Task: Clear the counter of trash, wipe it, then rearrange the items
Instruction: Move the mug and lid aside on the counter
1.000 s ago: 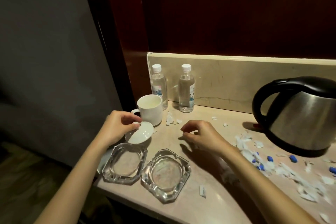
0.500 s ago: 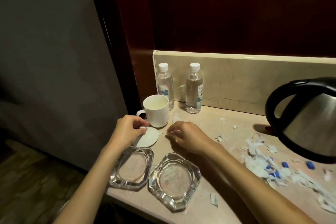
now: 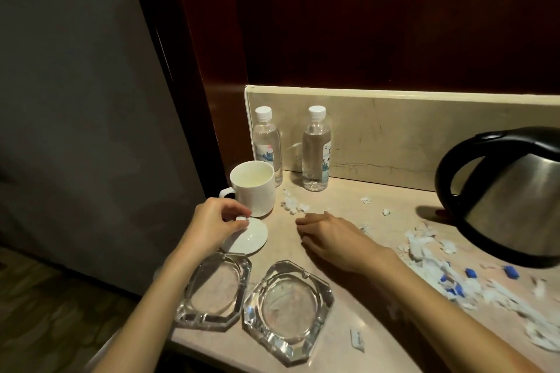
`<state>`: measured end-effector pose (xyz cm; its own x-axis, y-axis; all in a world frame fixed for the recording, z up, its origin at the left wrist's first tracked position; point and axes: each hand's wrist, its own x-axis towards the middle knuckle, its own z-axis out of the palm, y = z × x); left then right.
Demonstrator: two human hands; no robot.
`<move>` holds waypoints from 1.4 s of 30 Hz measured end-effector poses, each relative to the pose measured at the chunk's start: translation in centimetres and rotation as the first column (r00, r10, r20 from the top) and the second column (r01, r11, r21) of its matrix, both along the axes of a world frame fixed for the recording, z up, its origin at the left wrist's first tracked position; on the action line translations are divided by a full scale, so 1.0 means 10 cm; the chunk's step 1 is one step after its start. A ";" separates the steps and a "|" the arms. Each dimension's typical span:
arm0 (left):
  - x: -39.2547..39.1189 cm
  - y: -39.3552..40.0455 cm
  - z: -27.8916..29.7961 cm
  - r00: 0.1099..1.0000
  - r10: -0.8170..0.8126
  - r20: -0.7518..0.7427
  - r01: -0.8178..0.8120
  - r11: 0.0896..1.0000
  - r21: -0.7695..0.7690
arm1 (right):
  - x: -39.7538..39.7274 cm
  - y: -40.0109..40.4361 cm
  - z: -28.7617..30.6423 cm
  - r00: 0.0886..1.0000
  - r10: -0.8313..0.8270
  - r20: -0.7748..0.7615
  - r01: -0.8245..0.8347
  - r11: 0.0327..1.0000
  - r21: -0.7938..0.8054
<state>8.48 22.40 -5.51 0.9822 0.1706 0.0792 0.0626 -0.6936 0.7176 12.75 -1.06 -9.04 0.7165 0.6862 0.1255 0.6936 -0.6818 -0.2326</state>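
Trash step: L hand [image 3: 212,225] pinches lid [image 3: 245,238] by mug [image 3: 253,188], R hand [image 3: 330,236] flat, empty. Scraps [image 3: 292,206] at 12 of R, more at 3 on counter [image 3: 342,339]; next = sweep w/ R

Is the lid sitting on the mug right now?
No, the lid lies on the counter beside the open mug, gripped by the left hand.

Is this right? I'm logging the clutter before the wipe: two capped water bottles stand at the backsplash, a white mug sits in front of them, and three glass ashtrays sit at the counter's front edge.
Not quite. The head view shows two glass ashtrays, not three. The rest holds: two capped water bottles at the backsplash, the white mug in front of them.
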 end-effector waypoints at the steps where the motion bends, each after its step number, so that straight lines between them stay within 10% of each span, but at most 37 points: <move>1: 0.00 -0.02 -0.01 1.000 -0.012 -0.003 0.012 1.000 0.006 | 0.00 -0.07 0.01 1.000 -0.019 0.007 0.019 1.000 0.020; 8: 0.00 -0.05 -0.02 0.997 -0.076 -0.028 0.077 0.996 0.035 | 0.31 0.07 0.09 0.978 -0.206 -0.036 0.209 0.956 0.205; 17: -0.10 0.01 0.14 0.981 -0.191 -0.025 0.191 0.982 0.008 | 0.65 0.57 0.03 0.974 -0.133 -0.184 0.119 0.989 -0.084; 35: 0.38 -0.82 0.02 0.889 -0.438 -0.132 0.458 0.862 0.220 | -0.31 -0.66 0.08 0.993 -0.083 -0.079 0.081 0.997 -0.018; 42: 0.41 -1.12 -0.12 0.844 -0.498 -0.200 0.536 0.800 0.271 | 0.36 -0.97 0.07 0.869 -0.448 -0.208 0.473 0.877 0.085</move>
